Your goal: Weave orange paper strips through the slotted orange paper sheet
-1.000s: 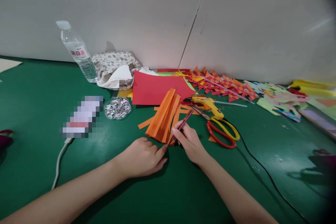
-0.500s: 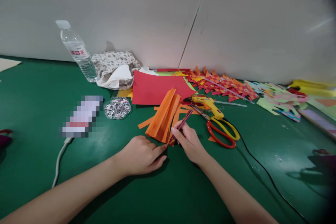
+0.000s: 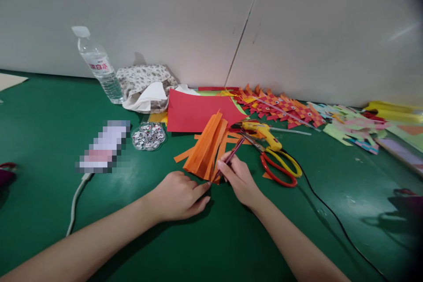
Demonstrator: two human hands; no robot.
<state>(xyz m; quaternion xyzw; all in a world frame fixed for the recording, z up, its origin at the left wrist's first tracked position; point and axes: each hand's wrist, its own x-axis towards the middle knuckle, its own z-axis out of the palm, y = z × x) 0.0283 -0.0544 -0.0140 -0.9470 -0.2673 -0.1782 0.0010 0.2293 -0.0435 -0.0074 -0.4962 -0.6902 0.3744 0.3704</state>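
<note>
The folded orange paper [image 3: 205, 147] lay on the green table [image 3: 49, 141]; at its five o'clock corner we pinched a pencil [image 3: 232, 157] in our right hand [image 3: 240, 180]. Our left hand [image 3: 180, 196], at seven o'clock, had fingers pressed together, forefinger touching that corner. Scissors [image 3: 279, 168] lay at three o'clock.

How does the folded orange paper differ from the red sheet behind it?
The orange paper is pleated into long ridges; the red sheet lies flat. The left hand and the right hand, which grips a pencil, are at the orange paper's near end; the red sheet lies farther back, with no hand on it. The orange paper's far end overlaps the red sheet. Both are coloured paper on the green table.
</note>
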